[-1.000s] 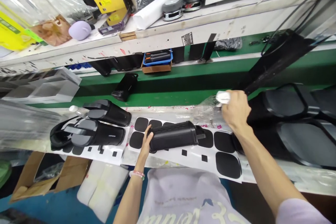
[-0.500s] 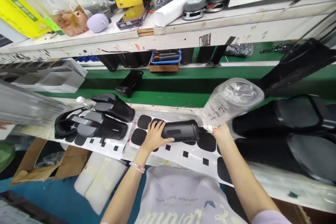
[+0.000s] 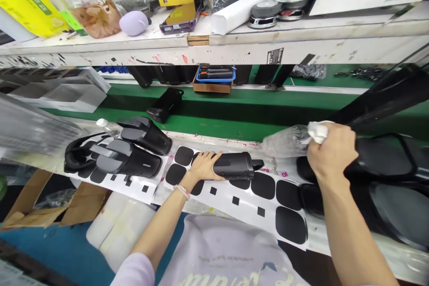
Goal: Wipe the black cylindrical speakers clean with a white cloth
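A black cylindrical speaker with ribbed, rounded ends (image 3: 234, 165) lies on its side on a long white sheet (image 3: 248, 204) printed or laid with black rounded squares (image 3: 291, 225), directly in front of the person. The left hand (image 3: 204, 166) grips the speaker's left end from above, its fingers over the far side and the thumb along the near side, while a dark loop juts from the opposite end. The right hand (image 3: 331, 149), well apart to the right, is closed around a crumpled white cloth or tissue (image 3: 317, 132). Just beside that cloth is a clear plastic bottle (image 3: 286, 141); whether the two touch cannot be told. Right of the sheet, partly behind the right forearm, are large black speakers with dark grey end panels (image 3: 398, 214). To the left lie two black speakers with grey handles (image 3: 134, 161), near a small clear bottle with a white cap (image 3: 102, 123). Beyond the bench runs a green surface (image 3: 221, 127) bearing another black speaker (image 3: 166, 105) and a brown cardboard box (image 3: 212, 88) with a blue plastic tray (image 3: 216, 81) on it. Above, a white shelf with a marked front edge (image 3: 234, 52) carries a lilac egg-shaped object (image 3: 134, 23) and grey-and-silver round drivers (image 3: 264, 12).
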`<state>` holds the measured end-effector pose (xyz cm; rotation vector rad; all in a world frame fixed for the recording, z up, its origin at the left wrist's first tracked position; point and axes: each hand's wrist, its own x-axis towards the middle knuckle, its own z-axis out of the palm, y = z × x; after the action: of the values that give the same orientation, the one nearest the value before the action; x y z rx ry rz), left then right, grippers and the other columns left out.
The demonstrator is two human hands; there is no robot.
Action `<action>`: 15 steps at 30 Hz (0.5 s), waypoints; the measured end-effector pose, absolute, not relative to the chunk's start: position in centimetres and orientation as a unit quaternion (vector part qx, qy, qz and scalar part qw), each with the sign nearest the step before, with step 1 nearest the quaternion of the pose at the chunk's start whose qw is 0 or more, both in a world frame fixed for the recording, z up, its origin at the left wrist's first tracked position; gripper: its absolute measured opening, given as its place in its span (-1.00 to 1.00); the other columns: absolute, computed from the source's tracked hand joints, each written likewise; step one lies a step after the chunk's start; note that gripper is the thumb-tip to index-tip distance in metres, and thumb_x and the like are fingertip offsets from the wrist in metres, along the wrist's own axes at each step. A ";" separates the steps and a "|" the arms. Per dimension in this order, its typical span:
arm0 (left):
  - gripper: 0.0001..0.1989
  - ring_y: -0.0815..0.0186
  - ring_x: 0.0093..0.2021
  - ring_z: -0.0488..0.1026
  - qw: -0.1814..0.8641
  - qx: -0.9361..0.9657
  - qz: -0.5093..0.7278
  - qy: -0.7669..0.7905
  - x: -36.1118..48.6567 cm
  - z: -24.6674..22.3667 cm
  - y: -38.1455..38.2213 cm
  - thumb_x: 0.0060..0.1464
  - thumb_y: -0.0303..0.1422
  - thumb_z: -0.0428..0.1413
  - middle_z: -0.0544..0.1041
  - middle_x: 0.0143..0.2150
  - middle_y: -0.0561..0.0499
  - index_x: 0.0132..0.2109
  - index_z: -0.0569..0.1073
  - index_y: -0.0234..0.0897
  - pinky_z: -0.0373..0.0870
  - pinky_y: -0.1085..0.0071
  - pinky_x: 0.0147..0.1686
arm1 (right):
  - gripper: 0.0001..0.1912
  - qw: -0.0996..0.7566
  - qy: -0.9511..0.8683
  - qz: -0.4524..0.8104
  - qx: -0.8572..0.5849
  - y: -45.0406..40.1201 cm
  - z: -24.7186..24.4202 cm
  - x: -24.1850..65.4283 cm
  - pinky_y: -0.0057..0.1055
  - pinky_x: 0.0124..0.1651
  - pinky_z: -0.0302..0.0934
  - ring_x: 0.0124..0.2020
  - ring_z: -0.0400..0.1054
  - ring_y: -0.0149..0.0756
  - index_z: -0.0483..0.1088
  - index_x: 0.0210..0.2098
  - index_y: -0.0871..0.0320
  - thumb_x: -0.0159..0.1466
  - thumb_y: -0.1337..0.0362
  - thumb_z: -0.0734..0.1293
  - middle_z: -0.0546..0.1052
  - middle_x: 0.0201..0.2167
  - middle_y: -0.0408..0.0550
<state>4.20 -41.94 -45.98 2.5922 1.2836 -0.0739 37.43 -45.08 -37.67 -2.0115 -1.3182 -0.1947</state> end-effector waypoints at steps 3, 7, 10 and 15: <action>0.10 -0.08 0.08 0.38 0.125 0.889 -0.033 0.440 4.2 -45.9 -41.5 -0.25 0.26 0.16 0.40 0.17 -0.21 0.37 0.07 -0.17 0.20 0.06 0.13 | -0.59 0.243 -0.570 -0.096 -0.779 -44.9 -38.5 38.1 -0.08 -0.19 0.18 -0.07 0.28 0.10 0.40 0.00 0.21 0.22 0.35 0.12 0.46 -0.13 0.23; 0.11 -0.10 0.07 0.40 0.130 0.889 -0.036 0.439 4.2 -45.8 -41.3 -0.27 0.28 0.15 0.42 0.15 -0.20 0.37 0.08 -0.14 0.23 0.05 0.11 | -0.52 0.291 -0.560 -0.162 -0.759 -45.1 -38.8 34.7 0.08 -0.04 0.09 0.02 0.22 0.16 0.36 0.12 0.19 0.22 0.36 0.15 0.40 0.07 0.22; 0.09 -0.10 0.06 0.40 0.132 0.889 -0.030 0.438 4.2 -45.5 -41.2 -0.26 0.26 0.16 0.43 0.14 -0.21 0.35 0.11 -0.15 0.24 0.06 0.10 | -0.51 0.311 -0.672 -0.057 -0.669 -46.6 -40.5 28.4 -0.02 0.02 0.17 -0.03 0.33 0.05 0.36 0.12 0.27 0.22 0.40 0.11 0.50 -0.06 0.23; 0.02 -0.08 -0.01 0.45 0.138 0.891 -0.024 0.432 4.3 -45.3 -40.7 -0.26 0.22 0.19 0.49 0.04 -0.18 0.31 0.20 -0.16 0.29 0.08 0.04 | -0.35 0.201 -0.763 0.113 -0.603 -49.1 -46.5 21.1 -0.16 -0.01 0.33 -0.17 0.45 -0.06 0.45 0.02 -0.01 0.06 0.51 0.06 0.60 -0.30 -0.09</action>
<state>4.32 -40.66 -45.26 2.5761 1.2500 -0.0698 21.07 -49.14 -46.52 -1.6864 -2.1334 0.3156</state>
